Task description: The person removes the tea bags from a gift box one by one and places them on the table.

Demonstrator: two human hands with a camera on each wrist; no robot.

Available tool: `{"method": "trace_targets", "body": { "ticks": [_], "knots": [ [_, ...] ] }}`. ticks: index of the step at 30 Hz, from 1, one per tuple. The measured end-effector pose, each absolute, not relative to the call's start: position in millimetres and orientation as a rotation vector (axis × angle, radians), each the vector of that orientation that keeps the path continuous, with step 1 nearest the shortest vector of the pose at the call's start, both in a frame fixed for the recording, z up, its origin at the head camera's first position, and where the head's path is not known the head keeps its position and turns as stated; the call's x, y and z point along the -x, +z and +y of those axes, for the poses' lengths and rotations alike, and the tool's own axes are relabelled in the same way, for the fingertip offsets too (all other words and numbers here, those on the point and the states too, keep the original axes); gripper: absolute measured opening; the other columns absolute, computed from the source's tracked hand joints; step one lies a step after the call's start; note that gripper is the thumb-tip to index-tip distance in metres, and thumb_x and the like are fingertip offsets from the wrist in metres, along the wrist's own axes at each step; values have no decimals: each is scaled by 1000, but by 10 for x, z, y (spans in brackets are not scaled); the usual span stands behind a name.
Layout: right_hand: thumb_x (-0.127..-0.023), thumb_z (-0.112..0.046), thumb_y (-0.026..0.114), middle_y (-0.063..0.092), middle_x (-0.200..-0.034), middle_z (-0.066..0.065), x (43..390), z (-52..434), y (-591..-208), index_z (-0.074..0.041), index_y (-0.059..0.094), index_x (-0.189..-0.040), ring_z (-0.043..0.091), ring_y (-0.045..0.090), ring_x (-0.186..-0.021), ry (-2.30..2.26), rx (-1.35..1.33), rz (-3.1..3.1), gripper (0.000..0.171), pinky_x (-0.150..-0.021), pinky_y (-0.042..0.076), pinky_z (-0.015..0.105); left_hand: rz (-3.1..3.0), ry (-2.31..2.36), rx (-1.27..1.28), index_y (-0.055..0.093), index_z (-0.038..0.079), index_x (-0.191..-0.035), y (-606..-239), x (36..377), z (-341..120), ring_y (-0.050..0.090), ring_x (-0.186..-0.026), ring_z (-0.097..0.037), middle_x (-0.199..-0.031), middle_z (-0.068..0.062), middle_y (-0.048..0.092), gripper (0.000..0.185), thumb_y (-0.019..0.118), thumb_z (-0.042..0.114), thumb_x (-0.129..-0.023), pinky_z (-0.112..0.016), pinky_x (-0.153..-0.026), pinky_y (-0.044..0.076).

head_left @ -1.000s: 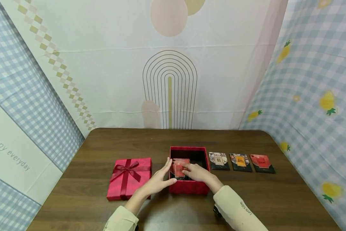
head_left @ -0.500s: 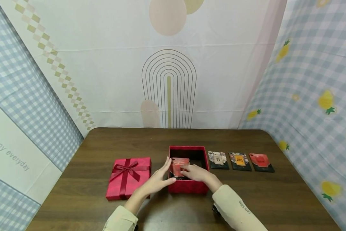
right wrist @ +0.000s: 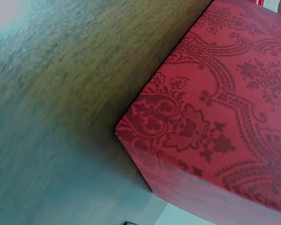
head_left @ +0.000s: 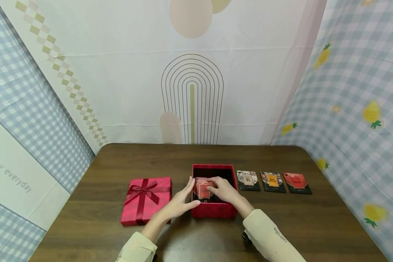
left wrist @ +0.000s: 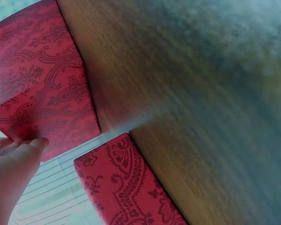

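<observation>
In the head view, an uncovered red box (head_left: 214, 211) holds a batch of red-and-black flat packets (head_left: 204, 191) at its left side. My left hand (head_left: 180, 203) rests along the box's left wall, fingers extended and thumb apart near the front corner. The left wrist view shows the fingers (left wrist: 23, 152) against the patterned box wall (left wrist: 37, 79). My right hand (head_left: 224, 190) reaches into the box, its fingertips on the right part of the front packet. Whether they pinch it is unclear. The right wrist view is mostly filled by the box wall (right wrist: 201, 93).
A red lid (head_left: 150, 203) with a ribbon bow lies left of the box on the brown table (head_left: 196, 243). Right of the box, three packets lie in a row: grey-label (head_left: 248, 181), orange-label (head_left: 272, 182) and red (head_left: 297, 183). Patterned cloths hang behind and at both sides.
My right hand has shifted up and back over the packets, fingers now near their upper right edge. The left hand, box, lid and row of packets have stayed in place.
</observation>
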State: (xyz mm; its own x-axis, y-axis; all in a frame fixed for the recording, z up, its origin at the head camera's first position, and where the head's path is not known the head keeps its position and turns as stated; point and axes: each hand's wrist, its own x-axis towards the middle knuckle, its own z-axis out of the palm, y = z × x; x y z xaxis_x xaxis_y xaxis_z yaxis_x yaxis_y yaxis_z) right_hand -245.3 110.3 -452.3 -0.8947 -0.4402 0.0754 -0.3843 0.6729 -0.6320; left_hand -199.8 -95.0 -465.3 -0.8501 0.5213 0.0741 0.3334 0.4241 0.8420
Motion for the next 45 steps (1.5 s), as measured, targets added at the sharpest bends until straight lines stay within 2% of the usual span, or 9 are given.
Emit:
{"method": "trace_targets", "body": {
  "ticks": [5,11,17,20,26,33,39,45],
  "knots": [
    [-86,-10,61,61,-109,20,2467,1106,-4504,5,60,-114,28,58,-94,-1031,572,2763,32,-80,46,44,2482,1396,-741,9,4,-146,-4636,1995,-943,15,-136,-31,-152,-13,-2,78,57,31,-90,-53,-105,21],
    [-88,-16,59,59,-115,22,2477,1120,-4510,7,54,-120,33,54,-108,-869,549,2685,40,-90,41,47,2477,1393,-741,8,8,-147,-4624,2003,-935,15,-136,-31,-152,-14,-2,77,56,27,-91,-53,-105,21],
    [-88,-17,58,57,-117,24,2484,1125,-4506,8,54,-120,34,52,-111,-858,547,2683,41,-92,40,47,2475,1390,-744,7,8,-147,-4620,2010,-941,14,-137,-31,-153,-13,-3,78,56,31,-91,-53,-105,21],
    [-89,-17,58,58,-116,22,2482,1119,-4512,6,55,-121,31,54,-108,-883,555,2692,39,-90,41,46,2468,1394,-748,7,6,-147,-4628,2017,-945,15,-136,-32,-152,-15,-3,78,55,33,-91,-54,-104,21],
    [-87,-15,61,64,-106,17,2461,1114,-4520,4,58,-118,23,59,-91,-935,590,2772,36,-80,46,42,2460,1390,-743,8,3,-146,-4635,2007,-948,14,-136,-31,-152,-15,-4,79,55,34,-90,-53,-105,21],
    [-85,-8,62,62,-110,22,2460,1128,-4530,5,52,-123,30,62,-97,-1113,707,2693,41,-81,49,42,2463,1397,-742,9,4,-146,-4639,2001,-950,14,-136,-31,-152,-16,-2,78,55,31,-91,-53,-105,20],
    [-87,-12,61,60,-112,19,2464,1143,-4518,2,46,-130,29,60,-96,-1170,734,2591,48,-81,48,43,2473,1386,-749,9,3,-146,-4643,2001,-953,15,-136,-32,-152,-17,-2,77,55,31,-91,-54,-105,21],
    [-91,-17,56,53,-124,22,2470,1147,-4533,2,44,-132,34,55,-108,-1054,807,2529,47,-89,42,48,2478,1379,-751,9,2,-146,-4642,2002,-957,16,-136,-32,-152,-15,-1,75,55,27,-92,-53,-105,21]
  ]
}}
